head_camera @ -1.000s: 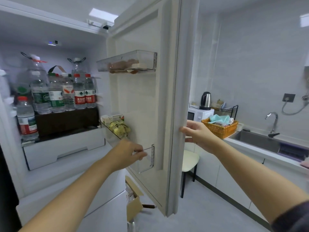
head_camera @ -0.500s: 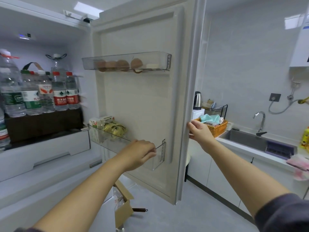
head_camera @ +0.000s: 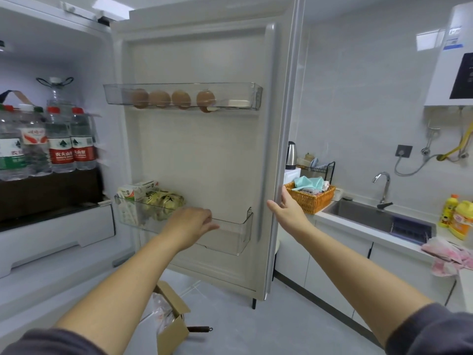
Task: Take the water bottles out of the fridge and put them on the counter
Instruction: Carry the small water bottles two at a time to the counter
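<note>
Red-capped water bottles (head_camera: 61, 139) stand inside the fridge (head_camera: 51, 60) while our right grip (head_camera: 286, 211) clasps the door (head_camera: 204, 149) edge and our left grip (head_camera: 190, 222), fingers slack, sits at the lower door bin (head_camera: 230, 237).

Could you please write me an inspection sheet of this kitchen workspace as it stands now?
Surface: white counter with a sink set in it.
Job's things: water bottles upright on a fridge shelf; none seen on the counter.
Clutter: basket, yellow bottles and pink cloth on the counter; cardboard box on the floor.
Grippers: right hand grips the edge of the door; left hand at its lower bin, grip unclear.
Cables: grey cord hangs from a wall socket; yellow hose beside it.
Surroundings: door open, eggs in its upper bin; kettle, tap, tiled wall.
</note>
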A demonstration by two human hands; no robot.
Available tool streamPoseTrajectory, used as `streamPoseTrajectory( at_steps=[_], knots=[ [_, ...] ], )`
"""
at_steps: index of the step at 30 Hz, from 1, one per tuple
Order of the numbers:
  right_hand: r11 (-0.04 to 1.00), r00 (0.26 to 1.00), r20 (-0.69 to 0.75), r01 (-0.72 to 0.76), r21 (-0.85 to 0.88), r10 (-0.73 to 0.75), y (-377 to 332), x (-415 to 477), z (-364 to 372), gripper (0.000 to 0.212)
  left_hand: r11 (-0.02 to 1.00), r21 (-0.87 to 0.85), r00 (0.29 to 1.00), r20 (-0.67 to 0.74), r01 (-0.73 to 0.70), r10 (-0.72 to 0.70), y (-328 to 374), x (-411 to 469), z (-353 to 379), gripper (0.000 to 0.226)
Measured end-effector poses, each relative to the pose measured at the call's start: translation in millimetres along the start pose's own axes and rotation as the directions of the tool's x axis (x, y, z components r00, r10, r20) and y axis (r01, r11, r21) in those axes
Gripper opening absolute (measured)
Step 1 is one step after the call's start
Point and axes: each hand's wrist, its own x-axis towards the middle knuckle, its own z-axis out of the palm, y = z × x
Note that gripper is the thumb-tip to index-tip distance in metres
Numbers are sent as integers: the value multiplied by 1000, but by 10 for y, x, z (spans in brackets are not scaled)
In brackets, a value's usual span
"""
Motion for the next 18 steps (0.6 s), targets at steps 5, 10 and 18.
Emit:
streamPoseTrajectory(
  at_steps=[5,10,18],
  knots=[
    [999,999,-46,-18,-50,15,24,132,70,70,998,38,998,-31,52,-51,52,144,70,43],
    [998,998,-16,-68,-7,68,82,258,114,73,995,42,992,-88,95,-91,163,304,168,38],
    [990,989,51,-137,-32,139,117,541,-1,67,992,74,989,-112,107,-98,223,582,379,38]
  ],
)
